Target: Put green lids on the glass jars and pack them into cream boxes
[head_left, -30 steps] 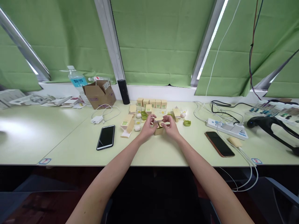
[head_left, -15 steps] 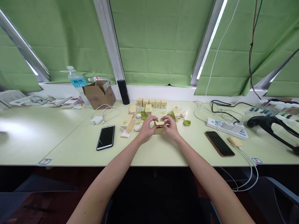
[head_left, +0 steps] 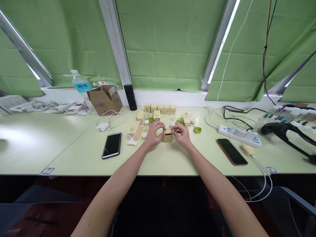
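Tan cardboard forms the small box (head_left: 168,137), which stands upright between the two hands near the middle of the desk (head_left: 170,163), a thin dark gap showing along its top. At its 9 o'clock, the left hand (head_left: 155,135) has thumb and fingers bent inward, pinching the upper edge. At 3 o'clock, the right hand (head_left: 182,135) grips the opposite upper edge the same way, thumb and fingertips drawn together on it. Whatever lies inside the box cannot be made out.

Just past the right hand, towards 3 o'clock, sits a green dish (head_left: 197,130). An opened carton (head_left: 134,130) lies at 9 o'clock, beyond the left hand. Towards 12 o'clock, a row of little boxes (head_left: 160,109) lines the back of the desk.

Farther off, a phone (head_left: 112,145) with a dark screen lies between 8 and 9 o'clock, another phone (head_left: 232,152) between 3 and 4. Near 3 o'clock is a white power strip (head_left: 239,135). Towards 10 o'clock stand a black flask (head_left: 130,97) and, left of it, a large brown carton (head_left: 105,101).
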Demonstrator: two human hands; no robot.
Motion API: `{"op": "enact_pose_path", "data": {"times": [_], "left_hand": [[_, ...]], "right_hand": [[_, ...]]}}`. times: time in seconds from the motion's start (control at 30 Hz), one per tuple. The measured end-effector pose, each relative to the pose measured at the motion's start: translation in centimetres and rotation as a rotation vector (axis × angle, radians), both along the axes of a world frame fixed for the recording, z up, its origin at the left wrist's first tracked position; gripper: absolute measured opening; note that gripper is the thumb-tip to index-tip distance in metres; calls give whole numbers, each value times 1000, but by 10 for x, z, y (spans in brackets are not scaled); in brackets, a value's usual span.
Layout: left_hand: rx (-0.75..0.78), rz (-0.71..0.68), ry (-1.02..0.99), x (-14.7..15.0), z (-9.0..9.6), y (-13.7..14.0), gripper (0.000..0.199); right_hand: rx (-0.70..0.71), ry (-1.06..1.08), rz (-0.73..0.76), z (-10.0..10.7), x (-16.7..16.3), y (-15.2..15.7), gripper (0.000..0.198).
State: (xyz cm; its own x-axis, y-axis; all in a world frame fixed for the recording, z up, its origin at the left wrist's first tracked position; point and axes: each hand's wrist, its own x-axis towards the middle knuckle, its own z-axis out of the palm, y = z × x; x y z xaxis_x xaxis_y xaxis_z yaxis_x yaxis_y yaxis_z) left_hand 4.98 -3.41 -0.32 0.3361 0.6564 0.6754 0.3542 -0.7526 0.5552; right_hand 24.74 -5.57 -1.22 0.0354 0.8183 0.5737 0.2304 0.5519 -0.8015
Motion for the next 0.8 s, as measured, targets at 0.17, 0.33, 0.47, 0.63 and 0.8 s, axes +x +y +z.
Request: {"op": "enact_pose_path", "data": {"times": [0.17,0.33,0.47,0.63,0.8], "left_hand": [[20,25,63,1,0,-2,8],[12,16,50,1,0,-2,8],[1,20,73,0,1,-2,8],[22,18,60,-1,0,-1,9],[42,6,43,-1,-2,-1,9]], "right_hand": [[21,-53,2,0,-1,-2,2],[26,-119,-14,2,-1,-3,4],[53,-180,-22,1,0,-3,7],[104,-230,0,1,3,-4,10],[112,-237,1,-1,4,-2,11]]}}
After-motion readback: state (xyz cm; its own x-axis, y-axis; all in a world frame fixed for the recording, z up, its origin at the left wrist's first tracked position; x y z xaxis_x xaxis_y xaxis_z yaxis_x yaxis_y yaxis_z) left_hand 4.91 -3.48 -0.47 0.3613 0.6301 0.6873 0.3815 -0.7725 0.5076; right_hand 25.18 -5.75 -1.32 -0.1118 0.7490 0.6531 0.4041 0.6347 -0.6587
